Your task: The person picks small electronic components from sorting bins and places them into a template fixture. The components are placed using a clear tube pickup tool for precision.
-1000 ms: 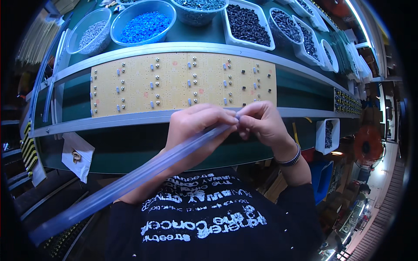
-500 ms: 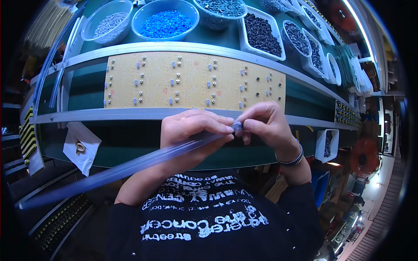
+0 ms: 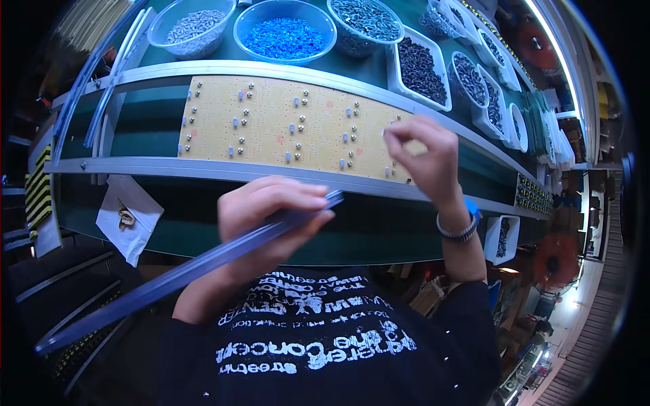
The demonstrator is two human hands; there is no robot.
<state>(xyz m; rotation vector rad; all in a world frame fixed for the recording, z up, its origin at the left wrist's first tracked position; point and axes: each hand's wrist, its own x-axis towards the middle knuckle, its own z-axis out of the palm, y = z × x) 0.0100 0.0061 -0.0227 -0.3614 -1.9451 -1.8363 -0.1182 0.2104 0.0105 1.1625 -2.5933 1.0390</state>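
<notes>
My left hand (image 3: 264, 215) is closed round a bundle of long clear plastic tubes (image 3: 162, 284). They slant from the hand down to the lower left, with their upper ends sticking out past the fingertips. Over the right part of a tan circuit board (image 3: 267, 125) is my right hand (image 3: 433, 159), thumb and forefinger pinched together. Whatever lies in that pinch is too small to make out. Rows of small grey parts and round silvery parts stand on the board, which lies between two metal rails. The right hand covers part of its right end.
Behind the far rail (image 3: 223, 68) stand bowls of grey pieces (image 3: 196, 28), blue pieces (image 3: 284, 39) and dark pieces (image 3: 365, 19), plus a white bin (image 3: 420, 71) of black parts. A white sheet (image 3: 132, 227) lies at left, a small white tray (image 3: 502, 240) at right.
My right hand has moved from the tube ends up and right, over the board. My left hand and the tubes have shifted slightly left and down. The whole view has shifted a little.
</notes>
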